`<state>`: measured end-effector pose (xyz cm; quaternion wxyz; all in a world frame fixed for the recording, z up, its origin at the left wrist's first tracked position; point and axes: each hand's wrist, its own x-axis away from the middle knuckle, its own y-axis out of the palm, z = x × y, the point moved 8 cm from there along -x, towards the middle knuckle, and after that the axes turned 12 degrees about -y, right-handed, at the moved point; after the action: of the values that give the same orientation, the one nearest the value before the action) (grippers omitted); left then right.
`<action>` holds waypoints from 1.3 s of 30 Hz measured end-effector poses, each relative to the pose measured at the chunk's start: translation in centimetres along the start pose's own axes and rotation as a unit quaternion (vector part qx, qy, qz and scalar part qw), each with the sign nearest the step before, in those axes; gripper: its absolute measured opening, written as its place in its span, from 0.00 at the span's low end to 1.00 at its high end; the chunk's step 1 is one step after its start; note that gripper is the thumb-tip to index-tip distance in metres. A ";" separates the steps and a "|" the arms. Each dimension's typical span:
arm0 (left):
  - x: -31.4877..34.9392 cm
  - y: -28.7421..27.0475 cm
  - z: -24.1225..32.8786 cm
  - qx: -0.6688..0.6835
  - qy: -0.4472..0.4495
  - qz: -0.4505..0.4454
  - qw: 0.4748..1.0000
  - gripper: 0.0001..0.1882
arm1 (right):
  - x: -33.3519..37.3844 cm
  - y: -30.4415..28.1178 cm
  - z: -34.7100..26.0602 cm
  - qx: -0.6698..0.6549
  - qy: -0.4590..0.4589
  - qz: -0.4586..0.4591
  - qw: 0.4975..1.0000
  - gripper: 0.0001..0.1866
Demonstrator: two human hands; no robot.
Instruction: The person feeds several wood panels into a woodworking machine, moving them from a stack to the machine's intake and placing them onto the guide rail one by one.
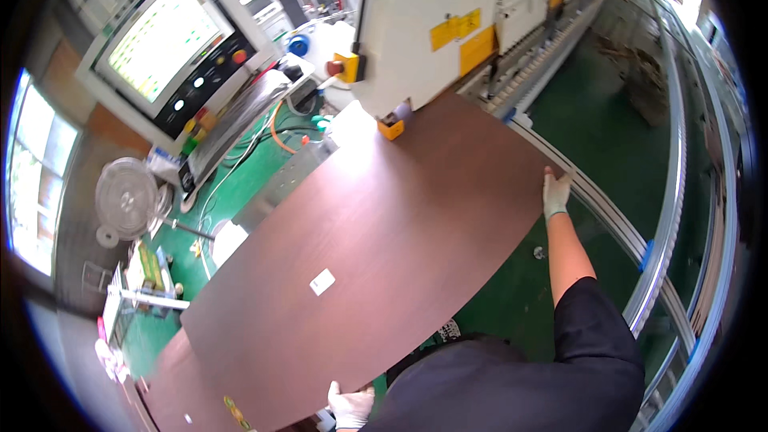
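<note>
Green floor (512, 296) is noted around both hands, with a long white machine (424, 32) beyond them. Brown panel (384, 216) is spread ahead of the left hand (350, 405) and leftward of the right hand (556, 194), both gloved and set at its edges, though whether either is pinching cannot be told; best handled level, with pressure balanced and white label (322, 282), ahead of the left hand, left unrubbed.

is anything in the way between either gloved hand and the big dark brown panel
Nothing visible. The white-gloved right hand meets the right edge of the large flat dark brown panel, and the white-gloved left hand meets its near edge. The small white rectangular label lies away from both.
</note>
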<state>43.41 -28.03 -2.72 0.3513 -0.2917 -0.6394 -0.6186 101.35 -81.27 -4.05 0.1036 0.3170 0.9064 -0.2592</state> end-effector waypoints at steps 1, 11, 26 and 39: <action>0.3 -0.4 -1.0 -0.083 -0.014 0.020 0.996 0.31 | -0.8 0.6 0.9 -0.076 0.023 -0.012 0.997 0.39; 13.7 3.9 10.0 -0.848 0.288 0.312 0.316 0.47 | 26.6 1.2 -11.0 -0.488 0.390 -0.266 0.734 0.35; 5.9 2.3 9.9 -0.914 0.182 0.323 0.163 0.69 | 20.7 3.5 -9.2 -0.526 0.385 -0.197 0.732 0.32; -3.4 13.5 16.0 -0.890 0.303 0.240 0.243 0.47 | 25.5 0.5 -12.6 -0.557 0.391 -0.176 0.712 0.30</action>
<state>54.84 -11.05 2.64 0.1680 -0.3499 0.5711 -0.7233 81.57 -60.88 -2.61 -0.1496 0.1095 0.8858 0.4255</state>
